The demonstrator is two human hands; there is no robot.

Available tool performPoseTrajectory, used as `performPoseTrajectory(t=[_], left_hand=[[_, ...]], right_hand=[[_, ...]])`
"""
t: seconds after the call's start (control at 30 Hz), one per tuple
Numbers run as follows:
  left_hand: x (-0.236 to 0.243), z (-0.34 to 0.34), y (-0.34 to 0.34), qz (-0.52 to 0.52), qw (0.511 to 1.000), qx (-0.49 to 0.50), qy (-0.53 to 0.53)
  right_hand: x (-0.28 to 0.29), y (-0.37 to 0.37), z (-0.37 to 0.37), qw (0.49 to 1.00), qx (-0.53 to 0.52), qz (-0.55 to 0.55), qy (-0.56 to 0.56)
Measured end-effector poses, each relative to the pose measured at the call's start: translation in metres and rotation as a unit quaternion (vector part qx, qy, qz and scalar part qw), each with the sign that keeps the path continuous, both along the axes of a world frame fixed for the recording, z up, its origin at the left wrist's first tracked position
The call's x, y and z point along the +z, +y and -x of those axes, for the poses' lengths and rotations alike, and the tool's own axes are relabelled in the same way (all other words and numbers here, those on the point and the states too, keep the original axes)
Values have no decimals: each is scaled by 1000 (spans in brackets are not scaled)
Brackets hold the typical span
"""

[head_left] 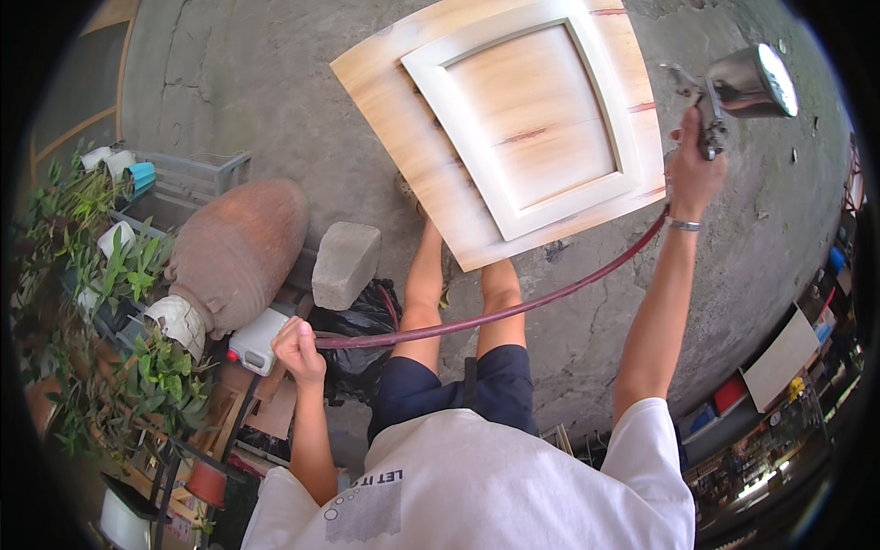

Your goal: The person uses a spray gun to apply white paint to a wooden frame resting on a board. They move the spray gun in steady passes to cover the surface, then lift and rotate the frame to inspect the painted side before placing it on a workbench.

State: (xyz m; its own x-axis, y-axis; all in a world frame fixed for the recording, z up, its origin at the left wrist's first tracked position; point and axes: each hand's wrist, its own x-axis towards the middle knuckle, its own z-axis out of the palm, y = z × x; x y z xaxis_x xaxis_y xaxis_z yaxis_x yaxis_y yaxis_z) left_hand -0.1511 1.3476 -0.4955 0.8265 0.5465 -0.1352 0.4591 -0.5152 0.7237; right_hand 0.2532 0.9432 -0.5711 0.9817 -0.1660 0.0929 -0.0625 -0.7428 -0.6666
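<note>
As a silver spray gun, held in the right hand, points toward a framed wooden panel from its right, the left hand grips the dark-red hose below and left of the panel. Spraying appears underway; the next pass likely calls for 1 steady sweep, hose clear.

The floor is gray and has cracks. On the left, green plants stand beside a big brown jar.
</note>
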Motion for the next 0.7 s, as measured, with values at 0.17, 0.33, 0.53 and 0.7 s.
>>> performPoseTrajectory(t=[0.17, 0.33, 0.53, 0.7], left_hand=[[13, 14, 32, -14, 999, 51, 10], [13, 29, 56, -33, 998, 58, 6], [12, 30, 67, -44, 997, 66, 4], [9, 35, 76, -40, 997, 71, 9]], right_hand=[[0, 72, 56, 992, 74, -95, 35], [-2, 104, 92, 983, 143, -98, 66], [17, 139, 122, 970, 177, -124, 112], [44, 162, 142, 945, 261, -124, 150]])
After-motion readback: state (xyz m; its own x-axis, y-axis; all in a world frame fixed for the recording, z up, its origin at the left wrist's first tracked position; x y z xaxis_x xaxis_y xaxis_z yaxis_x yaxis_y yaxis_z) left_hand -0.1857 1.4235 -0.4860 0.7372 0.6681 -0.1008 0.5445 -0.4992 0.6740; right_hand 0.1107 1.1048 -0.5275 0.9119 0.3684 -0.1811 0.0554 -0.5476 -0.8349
